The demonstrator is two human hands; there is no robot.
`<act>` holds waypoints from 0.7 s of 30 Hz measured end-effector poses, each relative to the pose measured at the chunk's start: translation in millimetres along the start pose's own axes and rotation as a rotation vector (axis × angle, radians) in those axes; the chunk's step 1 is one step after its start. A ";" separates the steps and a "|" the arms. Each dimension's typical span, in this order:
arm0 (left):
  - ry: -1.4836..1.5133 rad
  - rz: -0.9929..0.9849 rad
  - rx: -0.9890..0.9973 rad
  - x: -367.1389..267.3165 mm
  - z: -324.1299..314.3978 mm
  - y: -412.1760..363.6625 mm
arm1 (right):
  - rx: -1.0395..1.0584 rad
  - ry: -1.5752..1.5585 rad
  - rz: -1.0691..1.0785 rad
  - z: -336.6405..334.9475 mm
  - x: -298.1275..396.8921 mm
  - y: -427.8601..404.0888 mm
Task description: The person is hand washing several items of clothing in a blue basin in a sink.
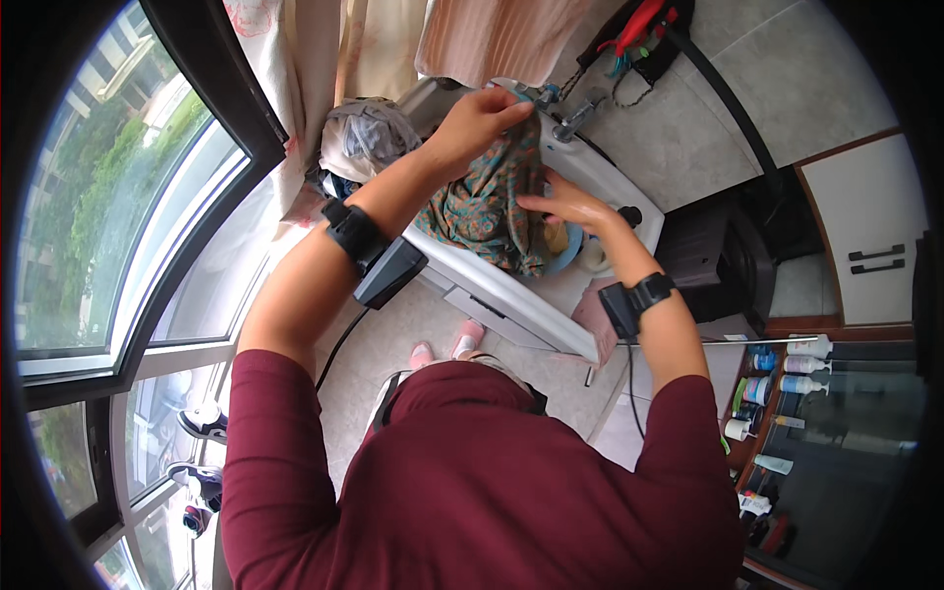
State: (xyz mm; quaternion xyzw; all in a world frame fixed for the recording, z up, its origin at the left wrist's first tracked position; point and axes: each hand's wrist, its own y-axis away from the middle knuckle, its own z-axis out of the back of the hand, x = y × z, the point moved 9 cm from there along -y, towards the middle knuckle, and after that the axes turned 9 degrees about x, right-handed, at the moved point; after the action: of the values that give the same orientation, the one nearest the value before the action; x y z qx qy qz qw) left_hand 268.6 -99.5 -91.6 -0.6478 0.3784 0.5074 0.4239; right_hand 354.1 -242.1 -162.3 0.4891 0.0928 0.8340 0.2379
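Observation:
A green-and-orange patterned cloth garment (476, 206) is bunched in a white laundry sink (549, 295), part of it draped over the front rim. My left hand (487, 122) pinches its upper end and holds it raised above the basin. Against the cloth's right side rests my right hand (571, 203), fingers spread and partly hidden by folds; whether it grips the fabric is unclear. Beneath the right hand, a light-blue basin (566, 254) shows in part, with something yellowish in it.
Grey and white laundry (369, 136) is heaped at the sink's left end. A metal faucet (579, 118) stands at the back rim, below a hanging pink towel (494, 37). An open window sash (214, 81) juts in at left. Bottles (805, 365) line a shelf at right.

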 end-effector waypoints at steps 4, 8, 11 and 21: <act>0.026 -0.059 0.120 -40.7 -23.5 -7.6 | -0.262 -0.412 -0.077 31.3 -1.7 -23.4; 0.012 -0.084 -0.007 -32.5 6.9 0.1 | -0.193 -0.745 0.187 77.6 61.4 -9.3; -0.134 -0.030 -0.012 19.8 20.4 -0.9 | -0.112 -0.918 0.329 94.2 101.9 2.4; -0.119 0.223 -0.060 75.3 -4.3 -23.3 | -0.290 -1.159 0.500 164.6 109.3 27.4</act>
State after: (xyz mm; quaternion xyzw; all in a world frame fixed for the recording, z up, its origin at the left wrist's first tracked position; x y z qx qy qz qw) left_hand 306.4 -99.8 -160.9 -0.5829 0.4068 0.5999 0.3671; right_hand 442.7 -225.4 15.7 0.8299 -0.2809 0.4689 0.1118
